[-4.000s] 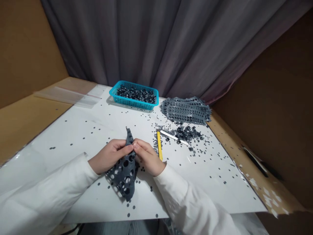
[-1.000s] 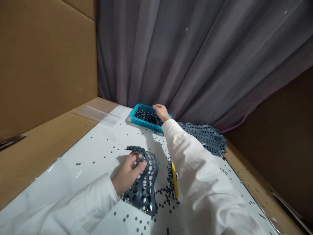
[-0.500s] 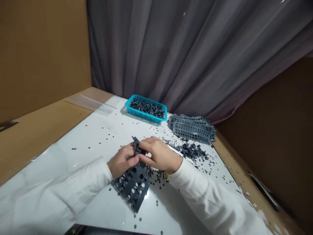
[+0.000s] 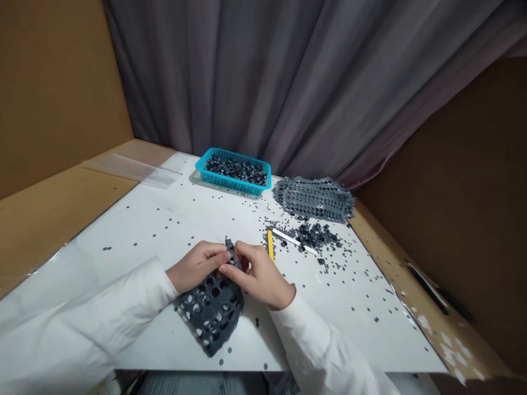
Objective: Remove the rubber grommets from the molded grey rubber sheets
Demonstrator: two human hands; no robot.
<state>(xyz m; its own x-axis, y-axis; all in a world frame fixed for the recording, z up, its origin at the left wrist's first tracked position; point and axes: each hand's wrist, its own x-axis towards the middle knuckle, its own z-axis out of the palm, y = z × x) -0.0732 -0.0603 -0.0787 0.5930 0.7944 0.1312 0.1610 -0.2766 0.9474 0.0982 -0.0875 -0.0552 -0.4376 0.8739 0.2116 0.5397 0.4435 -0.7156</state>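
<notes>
Near the front of the white table, a dark grey sheet full of round holes (image 4: 212,312) is folded or bunched at its upper end. My left hand (image 4: 200,265) is closed on the sheet's upper left side, thumb on top. My right hand (image 4: 261,274) pinches the same end from the right, its thumb and fingertips close to the left thumb. Part of the sheet between the fingers is hidden. Just beyond my right hand lie a yellow strip (image 4: 270,245) and a white stick (image 4: 294,240), meeting at one end.
A turquoise basket (image 4: 233,185) of small dark pieces stands at the back. Right of it lies a stack of perforated grey sheets (image 4: 315,200), with a heap of dark bits (image 4: 317,236) in front. Small dark discs are scattered over the table. Clear plastic bags (image 4: 144,170) lie back left.
The view has shifted, so the table's front edge shows. My right hand has come lower, uncovering the yellow strip and white stick. Both hands stay on the holed sheet.
</notes>
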